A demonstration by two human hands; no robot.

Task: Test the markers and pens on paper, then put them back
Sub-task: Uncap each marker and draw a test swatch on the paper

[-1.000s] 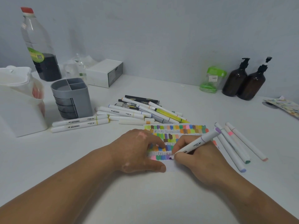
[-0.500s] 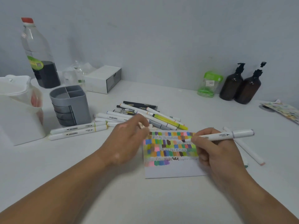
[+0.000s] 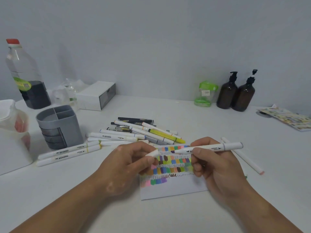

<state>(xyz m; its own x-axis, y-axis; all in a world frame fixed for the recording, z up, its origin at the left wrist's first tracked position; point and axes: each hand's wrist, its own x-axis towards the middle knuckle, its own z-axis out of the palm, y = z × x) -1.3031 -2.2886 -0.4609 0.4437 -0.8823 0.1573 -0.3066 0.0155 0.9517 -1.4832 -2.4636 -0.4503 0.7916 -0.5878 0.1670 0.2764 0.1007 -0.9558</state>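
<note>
My right hand (image 3: 217,167) grips a white marker (image 3: 212,148) held level above the paper, its bare purple tip pointing left. My left hand (image 3: 127,163) pinches the marker's white cap (image 3: 152,153) just left of that tip; cap and tip are a short gap apart. Under both hands lies the test paper (image 3: 170,165), covered with rows of coloured swatches and scribbles. A heap of markers and pens (image 3: 139,133) lies behind the paper. An empty grey pen holder (image 3: 58,126) with compartments stands at the left.
Two markers (image 3: 69,153) lie beside the holder, others (image 3: 244,157) right of my right hand. White bin (image 3: 13,142) far left, a bottle (image 3: 25,76), white drawer box (image 3: 97,95), green container (image 3: 205,94), two brown pump bottles (image 3: 235,93) along the wall, printed sheet (image 3: 286,117) far right.
My right hand stopped drawing, lifted the marker off the paper and turned it level. My left hand left the paper, took up the cap and brought it close to the tip.
</note>
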